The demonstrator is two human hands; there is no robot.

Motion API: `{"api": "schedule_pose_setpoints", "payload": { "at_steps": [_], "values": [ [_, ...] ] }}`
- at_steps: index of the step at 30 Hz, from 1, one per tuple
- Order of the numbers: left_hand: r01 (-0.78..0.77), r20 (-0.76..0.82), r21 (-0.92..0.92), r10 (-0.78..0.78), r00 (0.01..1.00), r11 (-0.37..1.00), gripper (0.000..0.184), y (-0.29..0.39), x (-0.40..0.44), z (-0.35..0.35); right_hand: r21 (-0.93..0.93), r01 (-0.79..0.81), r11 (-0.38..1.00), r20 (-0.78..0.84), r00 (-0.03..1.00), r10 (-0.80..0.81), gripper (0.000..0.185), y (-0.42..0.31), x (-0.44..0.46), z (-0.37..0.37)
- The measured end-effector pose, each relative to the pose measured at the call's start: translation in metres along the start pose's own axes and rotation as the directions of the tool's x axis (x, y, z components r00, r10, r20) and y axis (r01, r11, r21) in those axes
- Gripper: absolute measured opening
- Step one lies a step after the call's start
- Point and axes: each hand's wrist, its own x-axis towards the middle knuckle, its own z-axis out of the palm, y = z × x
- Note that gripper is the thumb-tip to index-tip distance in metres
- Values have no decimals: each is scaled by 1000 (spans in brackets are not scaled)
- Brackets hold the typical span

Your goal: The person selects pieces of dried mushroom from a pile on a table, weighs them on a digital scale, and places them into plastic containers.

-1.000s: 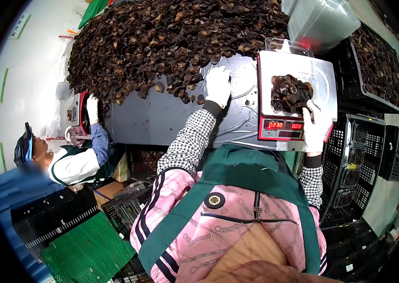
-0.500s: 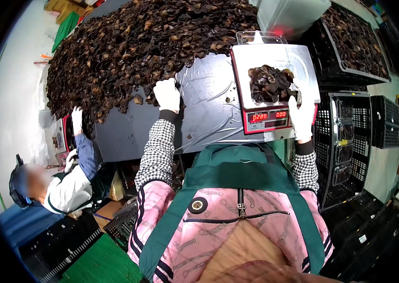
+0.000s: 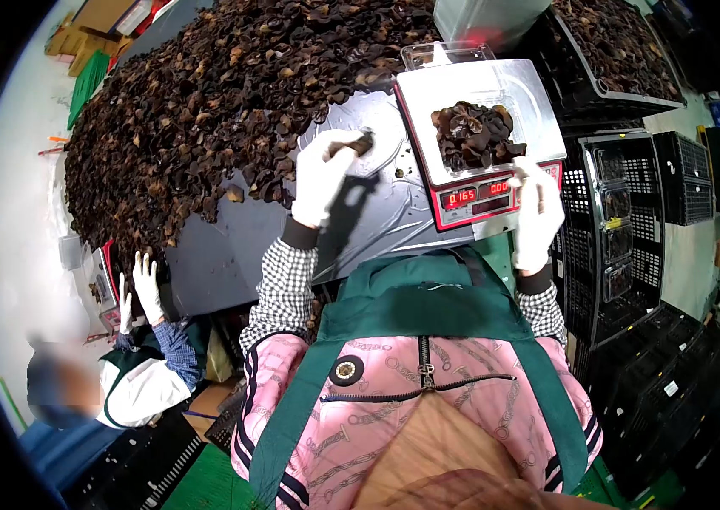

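My left hand [image 3: 321,177], in a white glove, is closed on a dark piece of wood ear mushroom [image 3: 362,143] above the grey table covering. My right hand [image 3: 538,208], gloved too, has its fingertips pinched at the near right edge of a clear plastic tray [image 3: 509,98]; a dark mushroom piece shows right at the fingertips. Inside the tray lies a heap of wood ear mushrooms [image 3: 472,136]. It rests on a red-and-silver digital scale [image 3: 411,106], whose display reads 0.165. A large pile of wood ear mushrooms [image 3: 207,110] covers the table to the left.
Behind the scale stand clear trays [image 3: 487,21]. A black crate of mushrooms [image 3: 619,59] is at the upper right, with black crates [image 3: 623,221] below it. At the left, a co-worker's gloved hands [image 3: 145,285] are by the pile's edge.
My left hand has turned from the pile's edge toward the scale, a mushroom piece now showing in it. My right hand has drawn back to the tray's near corner. The display dropped from about 0.289.
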Motion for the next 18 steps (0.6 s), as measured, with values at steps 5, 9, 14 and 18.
{"api": "schedule_pose_setpoints", "payload": {
  "at_steps": [5,9,14,18],
  "values": [
    [316,427,-180,-215,878,932,20,54,-29,56,211,-251,945,370,915,160,60,-34,-43,49],
    [155,488,-177,-50,871,972,22,41,-36,77,155,-225,962,279,944,176,51,-33,-46,45],
    [133,315,-132,-86,945,982,25,41,-5,95,179,-219,959,176,966,188,42,-16,-17,11],
    [-337,110,356,319,941,872,26,57,30,138,244,-321,915,130,946,297,37,-1,10,-20]
  ]
}}
